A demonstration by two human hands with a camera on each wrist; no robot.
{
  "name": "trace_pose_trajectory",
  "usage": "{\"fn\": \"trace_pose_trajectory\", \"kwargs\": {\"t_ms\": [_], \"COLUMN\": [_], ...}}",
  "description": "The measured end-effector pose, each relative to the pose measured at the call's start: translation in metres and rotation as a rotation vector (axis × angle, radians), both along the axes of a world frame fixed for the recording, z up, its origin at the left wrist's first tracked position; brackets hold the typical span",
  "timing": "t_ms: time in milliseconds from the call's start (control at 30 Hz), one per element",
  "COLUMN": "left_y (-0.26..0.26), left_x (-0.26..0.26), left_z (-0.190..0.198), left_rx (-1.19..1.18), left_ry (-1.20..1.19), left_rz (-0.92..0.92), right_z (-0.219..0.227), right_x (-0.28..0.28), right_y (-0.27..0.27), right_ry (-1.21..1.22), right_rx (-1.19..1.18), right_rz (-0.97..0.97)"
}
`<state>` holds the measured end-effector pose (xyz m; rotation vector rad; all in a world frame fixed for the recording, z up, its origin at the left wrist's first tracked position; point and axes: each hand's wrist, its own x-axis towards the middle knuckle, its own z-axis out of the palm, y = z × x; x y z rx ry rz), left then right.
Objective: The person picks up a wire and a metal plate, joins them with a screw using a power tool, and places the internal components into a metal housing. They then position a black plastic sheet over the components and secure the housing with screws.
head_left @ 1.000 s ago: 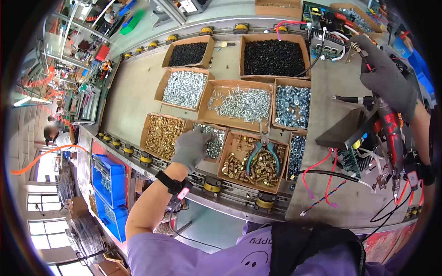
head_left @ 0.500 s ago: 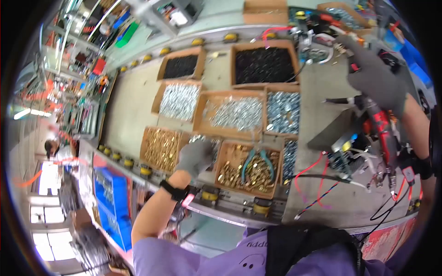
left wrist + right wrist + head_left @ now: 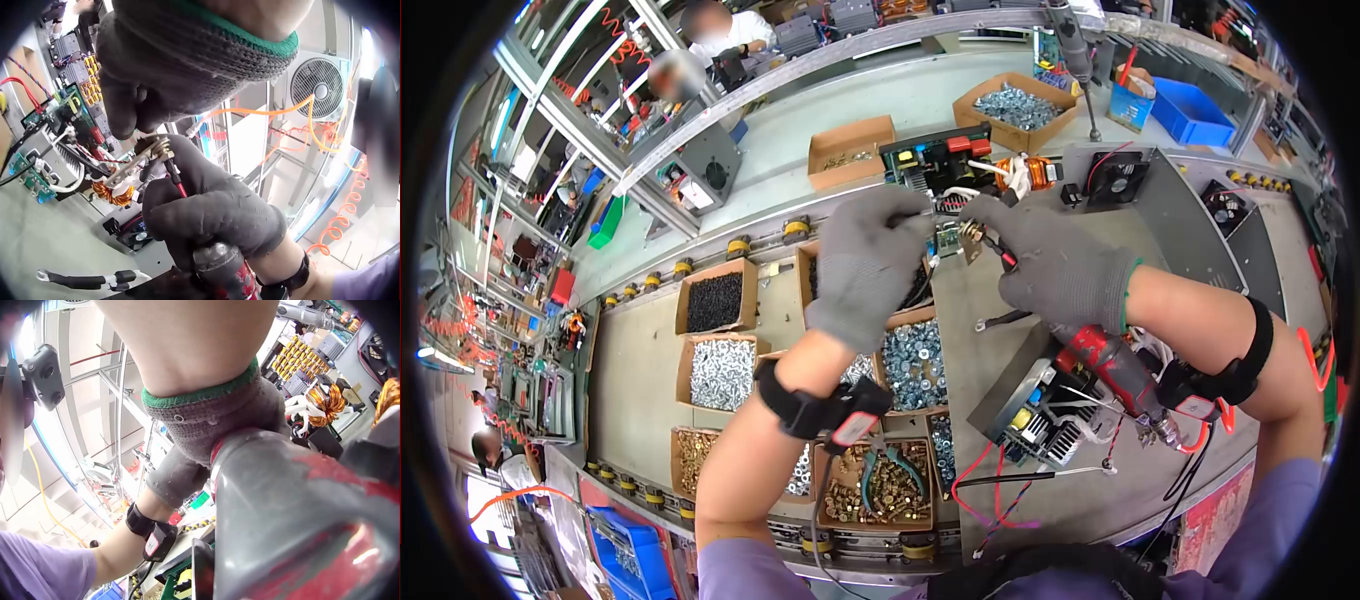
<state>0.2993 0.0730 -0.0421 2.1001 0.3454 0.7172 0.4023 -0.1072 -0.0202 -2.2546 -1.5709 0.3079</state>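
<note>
In the head view, my left gloved hand (image 3: 870, 260) is beside the right one, its fingers curled; whether small hardware is inside is hidden. My right gloved hand (image 3: 1065, 265) pinches a small metal bracket with a brass-coloured bolt (image 3: 972, 232) and a red-and-black cable end. The left wrist view shows the bracket (image 3: 139, 164) between the right thumb and fingers, just below my left hand (image 3: 181, 69). A red and grey power tool (image 3: 1112, 368) lies against the right palm, and its body (image 3: 281, 506) fills much of the right wrist view.
Boxes of black screws (image 3: 715, 302), silver screws (image 3: 722, 373) and blue-grey nuts (image 3: 914, 365) stand left of the hands. Pliers (image 3: 890, 470) lie on brass bolts. A circuit board assembly (image 3: 1040, 415) is below the tool; another (image 3: 930, 160) sits beyond the hands, near a fan (image 3: 1118, 178).
My left hand has left the small box of silver hardware and come up beside the right hand. The head view has swung right, showing more of the far bench.
</note>
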Motion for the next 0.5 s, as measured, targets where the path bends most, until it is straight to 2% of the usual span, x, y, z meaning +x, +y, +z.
{"fn": "trace_pose_trajectory", "kwargs": {"t_ms": [67, 200, 267, 500], "left_y": [-0.004, -0.017, -0.026, -0.027], "left_x": [0.018, 0.015, 0.007, 0.002], "left_z": [-0.006, 0.010, 0.022, 0.028], "left_rx": [0.017, 0.008, -0.240, -0.393], "left_ry": [0.027, 0.157, 0.221, 0.240], "left_rz": [-0.064, -0.052, -0.083, -0.170], "right_z": [-0.005, 0.002, 0.003, 0.011], "right_x": [0.001, -0.001, 0.000, -0.004], "right_y": [0.000, 0.001, 0.001, 0.001], "right_ry": [0.017, 0.081, 0.106, 0.181], "right_rx": [0.030, 0.019, -0.001, -0.099], "right_rz": [-0.014, -0.039, -0.033, -0.062]}}
